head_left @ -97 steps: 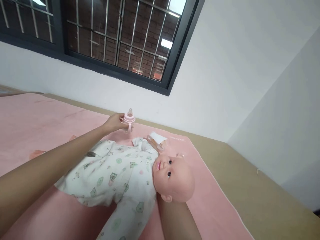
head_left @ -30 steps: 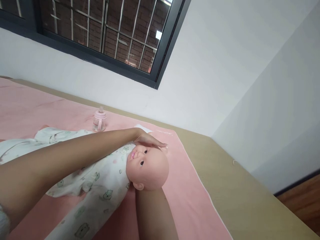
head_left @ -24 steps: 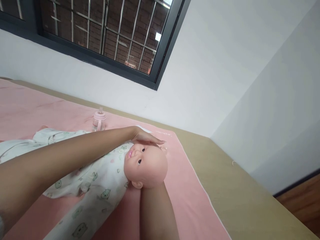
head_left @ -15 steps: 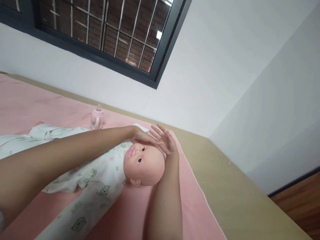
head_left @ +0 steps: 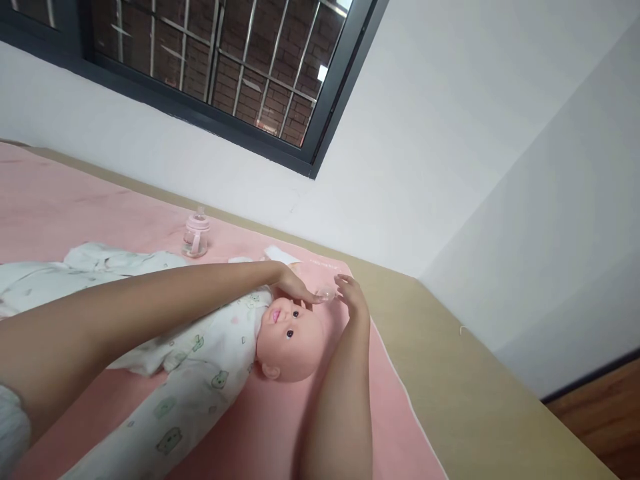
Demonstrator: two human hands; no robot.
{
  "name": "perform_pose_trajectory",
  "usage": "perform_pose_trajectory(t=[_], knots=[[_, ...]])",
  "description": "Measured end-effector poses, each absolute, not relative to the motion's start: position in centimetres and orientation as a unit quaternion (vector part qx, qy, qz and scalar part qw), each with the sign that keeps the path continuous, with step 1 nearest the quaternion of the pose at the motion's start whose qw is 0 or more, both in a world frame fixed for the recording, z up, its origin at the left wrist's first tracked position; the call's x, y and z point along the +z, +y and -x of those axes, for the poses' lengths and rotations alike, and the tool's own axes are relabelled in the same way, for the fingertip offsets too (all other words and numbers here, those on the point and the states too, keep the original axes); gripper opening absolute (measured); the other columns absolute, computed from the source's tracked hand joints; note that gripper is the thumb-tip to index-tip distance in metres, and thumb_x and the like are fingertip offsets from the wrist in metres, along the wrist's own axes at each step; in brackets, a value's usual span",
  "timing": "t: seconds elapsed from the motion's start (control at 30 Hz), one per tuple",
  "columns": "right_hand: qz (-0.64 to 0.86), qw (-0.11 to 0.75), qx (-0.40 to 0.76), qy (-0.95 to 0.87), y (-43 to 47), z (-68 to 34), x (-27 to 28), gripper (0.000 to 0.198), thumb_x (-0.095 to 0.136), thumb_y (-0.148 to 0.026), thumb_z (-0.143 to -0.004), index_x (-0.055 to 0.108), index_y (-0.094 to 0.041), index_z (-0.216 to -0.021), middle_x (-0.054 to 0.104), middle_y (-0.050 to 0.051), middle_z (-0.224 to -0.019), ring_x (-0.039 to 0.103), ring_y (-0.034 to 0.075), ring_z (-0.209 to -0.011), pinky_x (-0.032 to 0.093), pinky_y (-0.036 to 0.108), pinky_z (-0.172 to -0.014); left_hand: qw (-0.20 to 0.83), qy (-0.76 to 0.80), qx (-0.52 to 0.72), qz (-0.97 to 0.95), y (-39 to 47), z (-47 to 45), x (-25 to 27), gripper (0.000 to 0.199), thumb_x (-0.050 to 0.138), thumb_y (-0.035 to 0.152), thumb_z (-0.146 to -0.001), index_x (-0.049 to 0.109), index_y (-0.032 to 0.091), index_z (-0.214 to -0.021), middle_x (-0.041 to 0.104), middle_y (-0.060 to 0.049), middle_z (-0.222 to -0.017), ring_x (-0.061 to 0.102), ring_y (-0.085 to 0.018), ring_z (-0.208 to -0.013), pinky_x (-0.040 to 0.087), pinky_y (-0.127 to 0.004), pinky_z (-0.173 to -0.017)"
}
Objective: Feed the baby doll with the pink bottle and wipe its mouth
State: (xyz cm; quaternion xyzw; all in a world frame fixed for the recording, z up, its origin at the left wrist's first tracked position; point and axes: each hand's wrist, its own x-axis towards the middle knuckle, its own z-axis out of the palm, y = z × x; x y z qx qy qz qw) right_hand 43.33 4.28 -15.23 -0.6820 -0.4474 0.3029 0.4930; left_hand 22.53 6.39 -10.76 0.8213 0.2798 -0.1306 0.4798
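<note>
A bald doll (head_left: 295, 343) lies on its back on a pink sheet (head_left: 250, 433), dressed in a white outfit (head_left: 215, 357) with green animal prints. My left arm crosses over the doll's body, and my left hand (head_left: 296, 285) is just beyond its face. On the far side of the head, my right hand (head_left: 353, 295) curls inward with bent fingers. Between the two hands is a small, clear, rounded plastic piece (head_left: 326, 293). Fingertips of both hands meet at it; its exact kind is too small to tell.
A clear baby bottle (head_left: 196, 233) with a pink collar and handle stands upright behind the doll. White material (head_left: 281, 255) lies near my left wrist. The wooden surface (head_left: 430, 347) extends right of the sheet, along the white wall (head_left: 400, 167) below a barred window (head_left: 250, 67).
My hands have moved apart from their overlap beside the doll's head. The clear piece now shows between them. The right fingers, spread before, are now bent. The view has shifted slightly.
</note>
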Motion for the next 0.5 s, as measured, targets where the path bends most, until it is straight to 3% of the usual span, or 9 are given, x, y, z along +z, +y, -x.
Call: perform_pose_trajectory(t=[0.07, 0.17, 0.27, 0.37, 0.5], knots=[[0.682, 0.488, 0.304, -0.452, 4.8, -43.3, -16.2, 0.043, 0.064, -0.041, -0.068, 0.062, -0.02, -0.106, 0.063, 0.01, -0.121, 0.061, 0.022, -0.104, 0.049, 0.033, -0.084, 0.475, 0.291, -0.119, -0.822, 6.7, -22.1, -10.0, 0.071, 0.046, 0.074, -0.077, 0.062, 0.02, -0.121, 0.067, -0.014, -0.118, 0.066, -0.026, -0.101, 0.055, -0.033, -0.083], [0.677, 0.495, 0.293, -0.459, 5.4, -42.9, -16.8, 0.046, 0.064, -0.036, -0.066, 0.062, -0.019, -0.109, 0.064, 0.011, -0.121, 0.061, 0.022, -0.104, 0.048, 0.035, -0.088, 0.369, 0.315, -0.019, -0.874, 7.4, -20.9, -8.8, 0.062, 0.041, 0.064, -0.084, 0.062, 0.018, -0.119, 0.067, -0.012, -0.117, 0.066, -0.021, -0.095, 0.054, -0.027, -0.079], [0.671, 0.52, 0.265, -0.457, 5.7, -42.5, -16.5, 0.044, 0.058, -0.03, -0.07, 0.062, -0.018, -0.112, 0.061, 0.011, -0.126, 0.058, 0.022, -0.113, 0.044, 0.035, -0.097, 0.254, 0.362, 0.041, -0.896, 8.6, -19.2, -8.0, 0.05, 0.044, 0.052, -0.086, 0.066, 0.015, -0.112, 0.068, -0.012, -0.116, 0.064, -0.023, -0.098, 0.05, -0.03, -0.083], [0.62, 0.576, 0.214, -0.487, 5.8, -41.9, -15.9, 0.032, 0.052, -0.027, -0.072, 0.068, -0.02, -0.099, 0.057, 0.007, -0.133, 0.048, 0.022, -0.128, 0.033, 0.037, -0.11, 0.171, 0.407, 0.072, -0.895, 10.0, -17.3, -8.0, 0.04, 0.047, 0.036, -0.082, 0.068, 0.016, -0.11, 0.066, -0.013, -0.118, 0.059, -0.027, -0.106, 0.045, -0.036, -0.092], [0.527, 0.619, 0.191, -0.55, 5.8, -41.1, -15.5, 0.024, 0.052, -0.027, -0.073, 0.072, -0.023, -0.087, 0.055, 0.004, -0.136, 0.039, 0.02, -0.136, 0.023, 0.04, -0.117, 0.123, 0.422, 0.075, -0.895, 11.8, -15.3, -9.2, 0.039, 0.055, 0.024, -0.071, 0.072, 0.019, -0.105, 0.053, -0.014, -0.138, 0.055, -0.031, -0.113, 0.041, -0.041, -0.096]])
